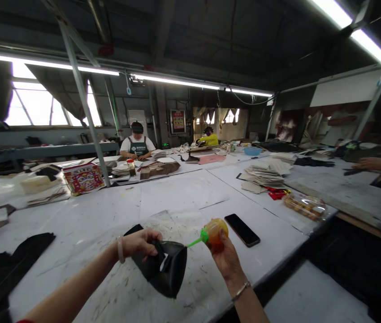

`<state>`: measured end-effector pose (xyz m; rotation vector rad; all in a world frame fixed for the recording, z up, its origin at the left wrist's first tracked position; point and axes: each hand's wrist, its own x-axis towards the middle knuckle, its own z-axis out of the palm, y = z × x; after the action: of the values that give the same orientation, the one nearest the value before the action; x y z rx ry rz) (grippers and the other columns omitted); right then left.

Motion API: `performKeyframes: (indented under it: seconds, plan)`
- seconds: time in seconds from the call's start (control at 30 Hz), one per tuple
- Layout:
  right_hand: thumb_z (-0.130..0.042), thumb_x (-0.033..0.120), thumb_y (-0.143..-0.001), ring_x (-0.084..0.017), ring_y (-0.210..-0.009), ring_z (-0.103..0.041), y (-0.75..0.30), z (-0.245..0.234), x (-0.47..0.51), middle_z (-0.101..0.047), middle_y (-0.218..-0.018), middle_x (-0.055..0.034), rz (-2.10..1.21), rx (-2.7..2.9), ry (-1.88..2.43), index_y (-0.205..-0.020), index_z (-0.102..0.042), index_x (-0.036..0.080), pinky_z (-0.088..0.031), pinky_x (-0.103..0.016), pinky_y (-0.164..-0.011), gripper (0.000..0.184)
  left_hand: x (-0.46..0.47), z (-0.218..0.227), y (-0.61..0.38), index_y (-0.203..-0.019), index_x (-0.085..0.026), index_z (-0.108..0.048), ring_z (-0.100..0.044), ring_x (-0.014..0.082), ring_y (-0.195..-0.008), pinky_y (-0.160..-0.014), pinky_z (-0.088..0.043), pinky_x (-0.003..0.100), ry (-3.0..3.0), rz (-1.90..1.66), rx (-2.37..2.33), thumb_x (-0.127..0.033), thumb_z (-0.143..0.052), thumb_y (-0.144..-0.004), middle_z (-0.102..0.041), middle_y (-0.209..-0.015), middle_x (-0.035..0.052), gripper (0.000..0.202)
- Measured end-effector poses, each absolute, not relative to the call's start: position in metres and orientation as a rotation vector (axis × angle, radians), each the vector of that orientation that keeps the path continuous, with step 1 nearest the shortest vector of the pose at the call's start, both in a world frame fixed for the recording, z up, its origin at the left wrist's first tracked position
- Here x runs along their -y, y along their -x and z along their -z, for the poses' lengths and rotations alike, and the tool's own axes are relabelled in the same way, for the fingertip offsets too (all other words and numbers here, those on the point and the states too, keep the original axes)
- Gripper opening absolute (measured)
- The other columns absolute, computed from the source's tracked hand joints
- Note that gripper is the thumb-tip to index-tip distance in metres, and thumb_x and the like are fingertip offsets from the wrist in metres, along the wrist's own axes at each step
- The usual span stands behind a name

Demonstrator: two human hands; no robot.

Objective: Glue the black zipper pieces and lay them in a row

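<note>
Dabbing stage, I reckon: my left hand (pixel 142 243) pinches the black piece (pixel 175 267), right hand (pixel 224 259) grips the bottle (pixel 216 229); next needs gentle squeezing.

My right hand (pixel 226 260) could pass forward over the open tabletop (pixel 177 194), though the phone (pixel 242 230) obstructs its right side.

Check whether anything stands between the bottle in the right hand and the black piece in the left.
Nothing visible does: the green nozzle of the bottle ends at or near the edge of the black piece. The phone lies on the bottle's other side.
</note>
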<state>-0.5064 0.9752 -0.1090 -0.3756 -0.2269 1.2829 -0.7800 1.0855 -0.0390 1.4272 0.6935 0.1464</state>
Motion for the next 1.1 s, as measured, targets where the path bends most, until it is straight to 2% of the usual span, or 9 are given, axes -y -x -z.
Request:
performKeyframes:
  seconds: [0.2,0.43,1.1]
  plan:
    - [-0.091,0.036,-0.061,-0.018,-0.085,-0.071,0.502,0.100,-0.971,-0.075,-0.096,-0.0026,-1.242,0.260,0.364,-0.102,-0.069,0.021,-0.060,-0.029,-0.073,0.049,-1.087,0.040,0.776,-0.077,-0.012,-0.067,-0.051,0.0079,-0.041,-0.038,-0.040,0.017,-1.429,-0.203,-0.685,-0.035,-0.090,-0.051,-0.062,-0.056,0.0005,0.041]
    - [-0.091,0.037,-0.060,-0.018,-0.086,-0.070,0.499,0.098,-0.968,-0.075,-0.096,0.0000,-1.197,0.281,0.383,-0.098,-0.069,0.025,-0.060,-0.029,-0.072,0.045,-1.088,0.042,0.771,-0.076,-0.012,-0.066,-0.049,0.0072,-0.041,-0.037,-0.037,0.018,-1.441,-0.212,-0.671,-0.037,-0.089,-0.053,-0.061,-0.057,0.0006,0.041]
    - [-0.089,0.040,-0.063,-0.020,-0.088,-0.070,0.497,0.101,-0.956,-0.075,-0.098,-0.0034,-1.132,0.322,0.432,-0.107,-0.069,0.025,-0.059,-0.031,-0.074,0.050,-1.090,0.041,0.763,-0.078,-0.012,-0.062,-0.047,0.0053,-0.039,-0.038,-0.037,0.017,-1.404,-0.278,-0.691,-0.039,-0.089,-0.056,-0.060,-0.057,-0.0011,0.044]
